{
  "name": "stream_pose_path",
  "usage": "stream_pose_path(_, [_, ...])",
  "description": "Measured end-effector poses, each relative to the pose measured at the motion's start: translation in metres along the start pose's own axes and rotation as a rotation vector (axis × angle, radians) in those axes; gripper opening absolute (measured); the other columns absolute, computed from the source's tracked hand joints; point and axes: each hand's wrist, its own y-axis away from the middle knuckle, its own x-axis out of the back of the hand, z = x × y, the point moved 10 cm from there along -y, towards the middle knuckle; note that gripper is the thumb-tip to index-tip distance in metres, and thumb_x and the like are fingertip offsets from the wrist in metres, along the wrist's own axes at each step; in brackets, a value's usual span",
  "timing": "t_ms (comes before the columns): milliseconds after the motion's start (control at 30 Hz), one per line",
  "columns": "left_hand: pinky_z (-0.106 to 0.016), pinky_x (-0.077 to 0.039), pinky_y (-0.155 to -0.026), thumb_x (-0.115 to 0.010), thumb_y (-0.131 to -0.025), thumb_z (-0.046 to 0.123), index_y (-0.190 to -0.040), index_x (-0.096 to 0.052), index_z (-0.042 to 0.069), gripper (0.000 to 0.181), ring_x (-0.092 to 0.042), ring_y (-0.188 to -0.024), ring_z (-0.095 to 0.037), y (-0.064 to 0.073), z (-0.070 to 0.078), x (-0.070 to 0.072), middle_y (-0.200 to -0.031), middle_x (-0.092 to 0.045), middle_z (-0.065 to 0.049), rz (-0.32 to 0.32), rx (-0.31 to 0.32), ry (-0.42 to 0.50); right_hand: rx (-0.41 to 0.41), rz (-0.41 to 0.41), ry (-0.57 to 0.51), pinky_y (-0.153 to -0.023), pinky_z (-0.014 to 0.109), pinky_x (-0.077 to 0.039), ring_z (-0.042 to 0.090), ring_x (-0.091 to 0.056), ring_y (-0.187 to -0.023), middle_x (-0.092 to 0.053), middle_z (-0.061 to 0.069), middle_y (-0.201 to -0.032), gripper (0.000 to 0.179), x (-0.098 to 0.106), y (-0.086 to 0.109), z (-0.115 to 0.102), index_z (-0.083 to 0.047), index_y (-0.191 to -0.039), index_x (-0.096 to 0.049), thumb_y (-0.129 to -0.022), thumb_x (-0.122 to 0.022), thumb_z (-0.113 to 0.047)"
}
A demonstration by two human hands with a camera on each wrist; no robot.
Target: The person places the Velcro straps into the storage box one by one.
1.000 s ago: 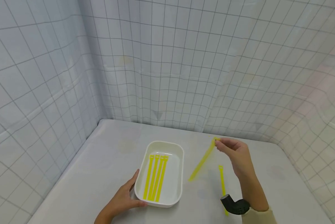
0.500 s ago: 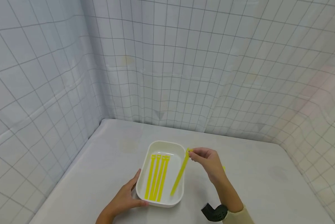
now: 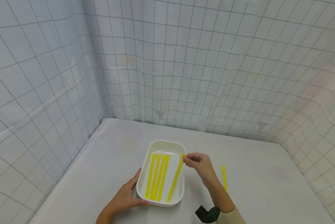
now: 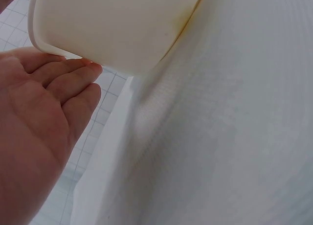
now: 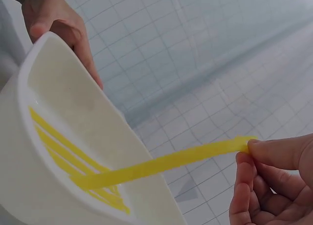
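A white tray (image 3: 173, 145) stands on the table with several flat yellow cable ties (image 3: 155, 177) lying side by side in its left part; each has a slotted head. My left hand (image 3: 124, 196) holds the tray's near left corner, thumb at the near rim and fingers along the left wall. Between thumb and fingertips, my right hand (image 3: 201, 166) pinches another yellow cable tie (image 3: 175, 180) by its head, at the tray's right rim. That tie slants down into the tray; in the right wrist view its free end reaches the ties inside.
One more yellow cable tie (image 3: 224, 177) lies on the white table (image 3: 257, 180) right of the tray, its lower part hidden by my right forearm. A black device (image 3: 207, 214) sits on the right wrist. White gridded curtains (image 3: 167, 68) surround the table's back and sides.
My right hand has carried the pinched cable tie leftward from beside the tray, then lowered it inside the right wall. The left hand has stayed at the tray's corner.
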Motion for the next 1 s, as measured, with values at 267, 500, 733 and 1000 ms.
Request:
stream_pose_path(267, [-0.046,-0.022,-0.105,-0.086,-0.059,0.033,-0.147,-0.015,0.005,0.117,-0.024,-0.133,-0.026,0.0,0.002,0.0,-0.149,-0.018,-0.012,-0.006,0.001,-0.004,0.009,0.014,0.138,-0.075,0.031,-0.053,0.018,-0.059,-0.075,-0.066,0.006,-0.083,0.02,-0.004,-0.016,0.007,0.002,-0.093,-0.07,-0.083,-0.069,-0.015])
stream_pose_path(500, [-0.048,-0.021,-0.105,-0.086,-0.06,0.032,-0.147,-0.015,0.004,0.116,-0.022,-0.134,-0.029,0.001,0.002,-0.001,-0.149,-0.017,-0.014,-0.009,0.007,0.014,-0.021,-0.019,0.191,-0.075,0.033,-0.054,0.018,-0.062,-0.075,-0.067,0.007,-0.082,0.019,-0.01,-0.037,0.017,0.003,-0.092,-0.07,-0.083,-0.068,-0.013])
stream_pose_path(733, [-0.049,-0.021,-0.105,-0.086,-0.059,0.031,-0.147,-0.015,0.005,0.116,-0.021,-0.134,-0.03,0.001,0.0,0.0,-0.149,-0.017,-0.015,-0.005,0.012,0.025,-0.017,-0.015,0.252,-0.065,0.029,-0.053,0.015,-0.059,-0.066,-0.066,0.006,-0.076,0.018,-0.019,-0.052,0.025,0.004,-0.089,-0.07,-0.08,-0.07,-0.011])
stream_pose_path(1000, [-0.05,-0.021,-0.105,-0.086,-0.06,0.032,-0.147,-0.015,0.005,0.116,-0.022,-0.134,-0.03,0.0,0.0,0.001,-0.149,-0.017,-0.015,-0.006,0.011,0.022,-0.042,0.001,0.3,-0.059,0.026,-0.052,0.014,-0.059,-0.06,-0.067,0.008,-0.072,0.015,-0.023,-0.064,0.03,0.006,-0.086,-0.07,-0.08,-0.071,-0.007])
